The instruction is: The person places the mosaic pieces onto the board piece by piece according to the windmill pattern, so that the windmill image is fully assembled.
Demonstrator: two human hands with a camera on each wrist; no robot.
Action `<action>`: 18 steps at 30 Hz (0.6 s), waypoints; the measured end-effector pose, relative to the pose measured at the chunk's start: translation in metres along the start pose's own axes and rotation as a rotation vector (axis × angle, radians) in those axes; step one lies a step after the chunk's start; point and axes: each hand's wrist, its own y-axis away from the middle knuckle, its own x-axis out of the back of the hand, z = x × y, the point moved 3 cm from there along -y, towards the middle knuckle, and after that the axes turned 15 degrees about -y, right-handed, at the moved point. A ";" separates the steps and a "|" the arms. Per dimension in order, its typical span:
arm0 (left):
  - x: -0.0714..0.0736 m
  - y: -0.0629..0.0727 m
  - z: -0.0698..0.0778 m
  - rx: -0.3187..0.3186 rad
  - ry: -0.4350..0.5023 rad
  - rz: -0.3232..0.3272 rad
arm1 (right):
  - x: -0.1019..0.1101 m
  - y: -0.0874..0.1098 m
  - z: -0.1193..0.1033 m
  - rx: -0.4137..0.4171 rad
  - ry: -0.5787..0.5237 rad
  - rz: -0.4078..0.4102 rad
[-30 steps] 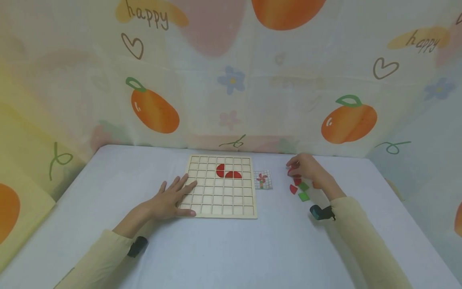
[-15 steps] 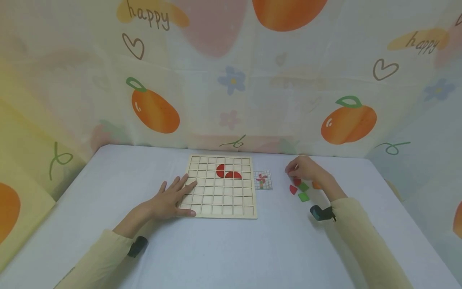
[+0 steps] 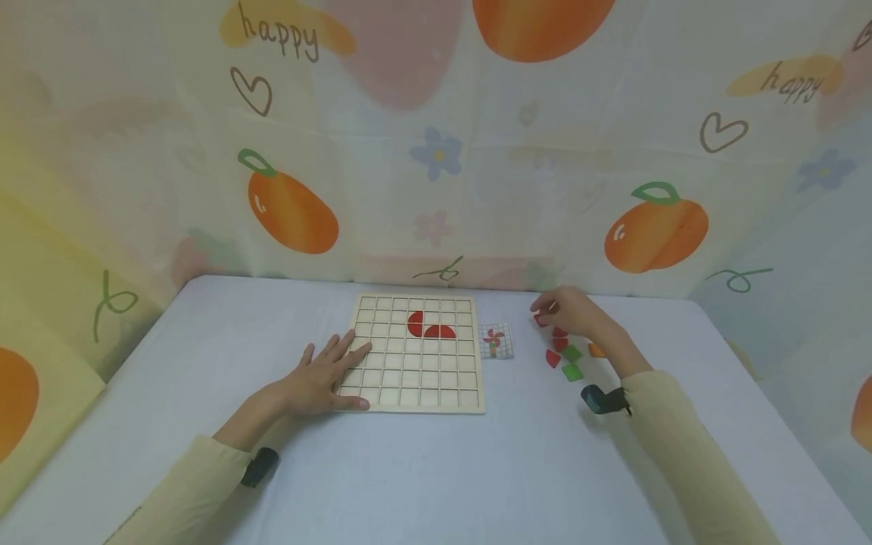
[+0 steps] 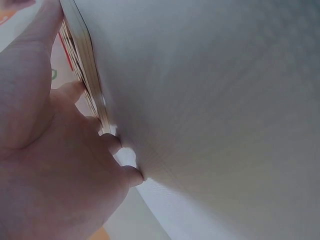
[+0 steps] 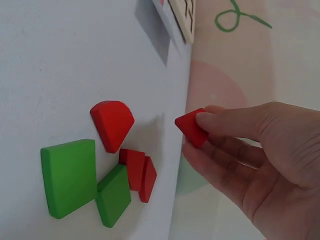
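My left hand (image 3: 316, 382) rests with spread fingers on the left side of a wooden grid board (image 3: 402, 395). Red quarter-circle pieces (image 3: 415, 325) sit in the upper middle cells of the board. To the right, my right hand (image 3: 575, 312) pinches a red piece (image 5: 191, 127) between thumb and fingers, raised off the table; its full outline is partly covered. Below that hand lie a loose red quarter-circle piece (image 5: 114, 125), other red pieces (image 5: 134, 170), one green square piece (image 5: 70, 177) and a second green piece (image 5: 114, 197).
A small pattern card (image 3: 495, 341) showing a red flower on a grid lies against the board's right edge. An orange piece (image 3: 596, 350) lies partly behind the right wrist. A printed curtain (image 3: 436, 219) hangs behind the white table (image 3: 422, 477).
My right hand has lifted from the pile and shifted slightly left with a red piece pinched in it, uncovering more red pieces. My left hand has stayed on the board.
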 end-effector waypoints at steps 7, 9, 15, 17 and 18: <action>0.001 0.001 0.000 0.001 0.007 0.000 | -0.003 0.000 -0.013 0.057 0.032 -0.001; 0.001 0.001 0.000 0.002 0.005 0.000 | -0.005 -0.001 -0.017 0.076 0.033 0.007; 0.001 0.001 0.001 0.003 0.006 -0.003 | -0.011 -0.006 -0.021 0.139 0.035 0.028; 0.001 0.001 0.001 0.004 0.005 -0.004 | -0.013 -0.008 -0.022 0.156 0.033 0.034; 0.001 0.001 0.001 0.005 0.004 -0.004 | -0.014 -0.010 -0.023 0.160 0.033 0.039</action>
